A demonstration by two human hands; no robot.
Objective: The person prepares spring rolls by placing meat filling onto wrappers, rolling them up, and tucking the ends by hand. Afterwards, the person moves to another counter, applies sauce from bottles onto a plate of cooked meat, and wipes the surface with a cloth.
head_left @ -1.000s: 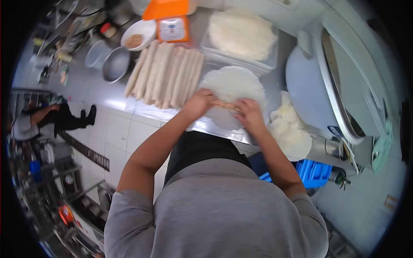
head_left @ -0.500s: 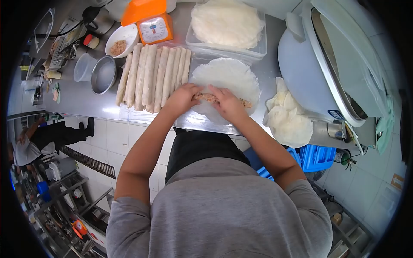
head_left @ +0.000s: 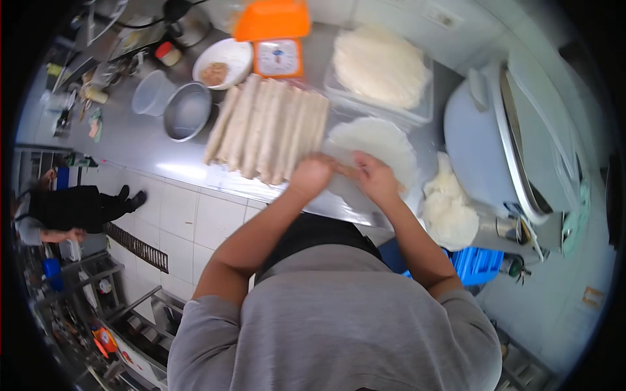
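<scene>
A round, thin white wrapper sheet (head_left: 385, 138) lies on the steel counter before me. Across its near part runs a strip of pinkish minced filling (head_left: 349, 171), partly covered by my fingers. At the strip's left end my left hand (head_left: 312, 176) is closed, its fingertips on the filling. My right hand (head_left: 378, 176) has its fingers bent in a pinch over the strip farther right, and a bit of filling shows past it. Both hands are blurred by motion. Left of them, finished long white rolls (head_left: 267, 130) lie side by side, near my left hand.
A clear tub of stacked wrappers (head_left: 381, 68) stands behind. Loose wrappers (head_left: 450, 208) and a large pale container (head_left: 479, 137) are at right. Back left hold an orange scale (head_left: 279, 58), a filling bowl (head_left: 228, 62) and a metal bowl (head_left: 188, 112). Another person (head_left: 72, 208) stands far left.
The camera view has turned, so the counter's things sit farther right and lower. My hands remain at the filling strip, less of which shows between them. The other person's arm has moved.
</scene>
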